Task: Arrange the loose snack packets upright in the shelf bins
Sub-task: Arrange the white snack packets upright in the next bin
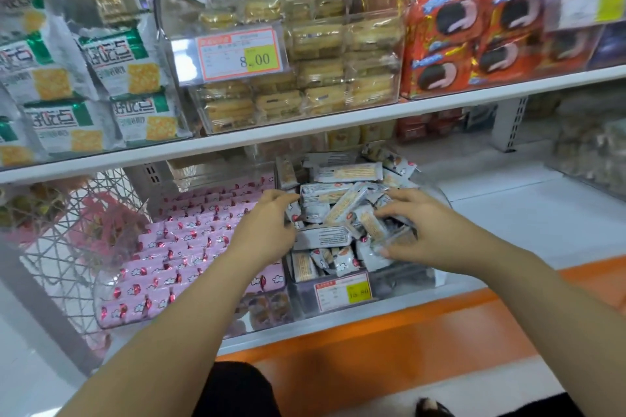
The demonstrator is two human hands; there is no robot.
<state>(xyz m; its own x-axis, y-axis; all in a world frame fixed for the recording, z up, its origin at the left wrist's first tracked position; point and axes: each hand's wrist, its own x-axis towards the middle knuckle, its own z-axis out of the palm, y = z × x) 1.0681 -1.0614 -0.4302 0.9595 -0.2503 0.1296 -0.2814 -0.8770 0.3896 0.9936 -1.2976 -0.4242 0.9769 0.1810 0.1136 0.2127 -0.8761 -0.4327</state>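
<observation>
On the lower shelf point(508, 200), pink packets point(189, 247) stood tidy; my left hand point(267, 230) and right hand point(423, 230), fingers spread apart, dug into jumbled white packets point(338, 203), unsorted.

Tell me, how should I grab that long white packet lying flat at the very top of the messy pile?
Pinch the long white packet across its narrow middle, thumb on one long edge and fingers on the other, coming down from above. It lies flat and sideways on top of the pile in the clear bin, with nothing over it. Neither the left hand nor the right hand blocks that path.
</observation>
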